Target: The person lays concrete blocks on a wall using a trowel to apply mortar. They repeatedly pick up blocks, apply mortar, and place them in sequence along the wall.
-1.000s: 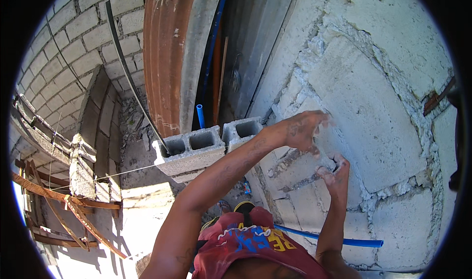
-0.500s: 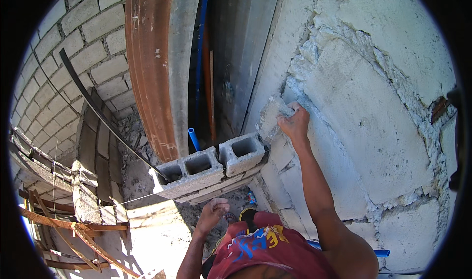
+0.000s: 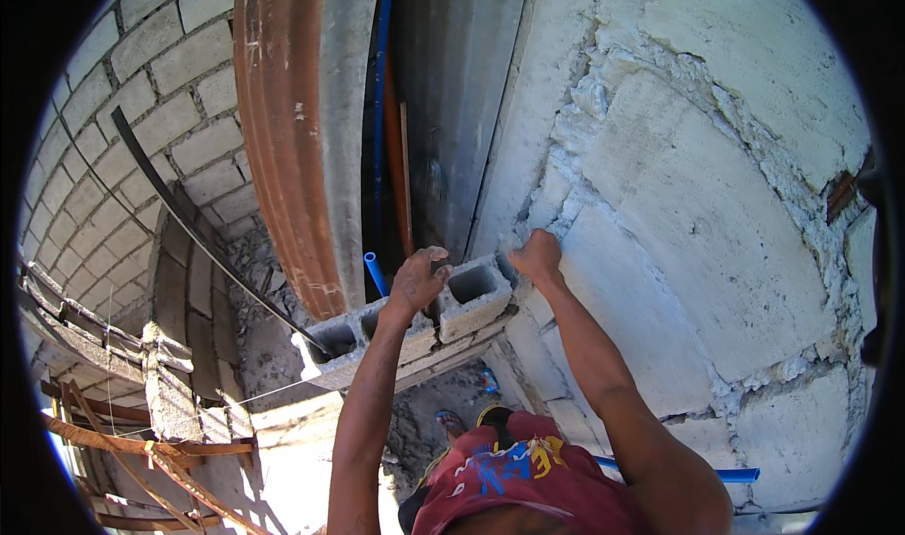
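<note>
Grey hollow concrete blocks stand in a short row, cells facing up, their right-hand end close to a white concrete-block wall. The right hand is at that narrow end, fingers bent (whether they pinch anything, I cannot tell). Over the row is the left hand, fingers slightly bent, thumb standing apart from them. Behind the row, a rust-brown corrugated metal sheet and an upright bright-blue plastic pipe crowd the back edge; a long thin black bar leans up from the leftmost cell. Room widens leftward over pale sunlit ground. Half a second ago the left hand was low, nearer the body, and the right hand was higher on the wall, at a rough grey chunk.
</note>
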Tool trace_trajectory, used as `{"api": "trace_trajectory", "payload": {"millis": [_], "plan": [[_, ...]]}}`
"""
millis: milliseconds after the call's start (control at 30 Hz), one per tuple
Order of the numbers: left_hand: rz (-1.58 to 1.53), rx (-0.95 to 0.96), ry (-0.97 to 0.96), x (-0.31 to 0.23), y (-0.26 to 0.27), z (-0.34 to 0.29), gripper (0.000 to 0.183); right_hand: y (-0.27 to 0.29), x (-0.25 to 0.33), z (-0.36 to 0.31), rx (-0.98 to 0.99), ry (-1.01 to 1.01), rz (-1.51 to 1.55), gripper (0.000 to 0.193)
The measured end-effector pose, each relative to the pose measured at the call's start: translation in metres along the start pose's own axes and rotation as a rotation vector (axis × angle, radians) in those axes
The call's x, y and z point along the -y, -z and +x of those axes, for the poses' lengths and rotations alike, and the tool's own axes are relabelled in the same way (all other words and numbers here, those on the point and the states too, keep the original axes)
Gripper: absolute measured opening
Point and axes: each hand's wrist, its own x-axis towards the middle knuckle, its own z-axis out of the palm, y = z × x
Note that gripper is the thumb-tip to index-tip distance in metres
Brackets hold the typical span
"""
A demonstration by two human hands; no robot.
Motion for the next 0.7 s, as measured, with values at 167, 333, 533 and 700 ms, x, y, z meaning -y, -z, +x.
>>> {"api": "trace_trajectory", "payload": {"millis": [167, 333, 533, 700], "plan": [[-0.115, 0.287, 0.101, 0.011, -0.022, 0.044, 0.036, -0.019, -0.011, 0.000, 0.026, -0.046, -0.055, 0.040], [0.014, 0.294, 0.011, 0.025, -0.058, 0.084, 0.039, -0.026, -0.024, -0.014, -0.011, 0.040, 0.058, 0.038], [-0.013, 0.482, 0.095, 0.035, -0.097, 0.123, 0.043, -0.014, -0.020, -0.007, 0.175, 0.007, -0.127, 0.039], [-0.077, 0.573, 0.118, 0.041, -0.113, 0.129, 0.043, -0.002, -0.004, 0.021, 0.515, -0.041, -0.266, 0.043]]}}
